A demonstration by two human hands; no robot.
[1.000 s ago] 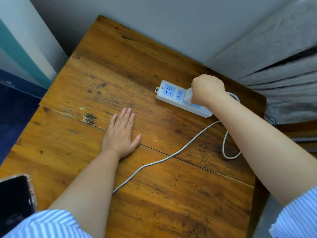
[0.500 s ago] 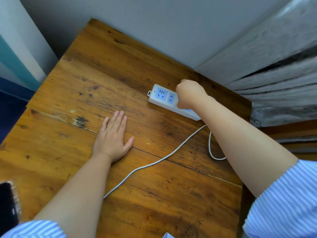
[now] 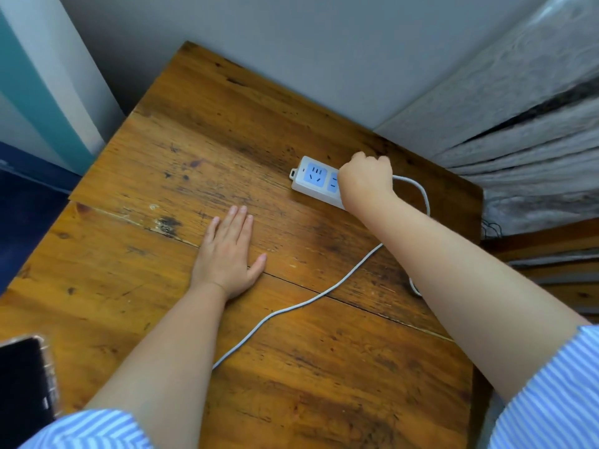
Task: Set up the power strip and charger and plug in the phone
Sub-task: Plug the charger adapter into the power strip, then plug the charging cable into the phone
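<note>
Worn wooden desk [image 3: 201, 131] stands against a grey wall. White power strip [image 3: 312, 181] lies near the far right edge, long axis running left to right, directly under the right hand [image 3: 366, 181], which is fisted over its middle (contents hidden; presumably the charger). Left hand [image 3: 228, 257] rests flat, fingers spread, empty. White cable [image 3: 291, 307] trails toward the person. Dark phone [image 3: 22, 380] sits at near left.

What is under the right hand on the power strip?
The right hand is fisted over the middle of the power strip. Two blue sockets show beside it. Whatever it grips, likely the charger, is hidden; a white cable loops out behind.
</note>
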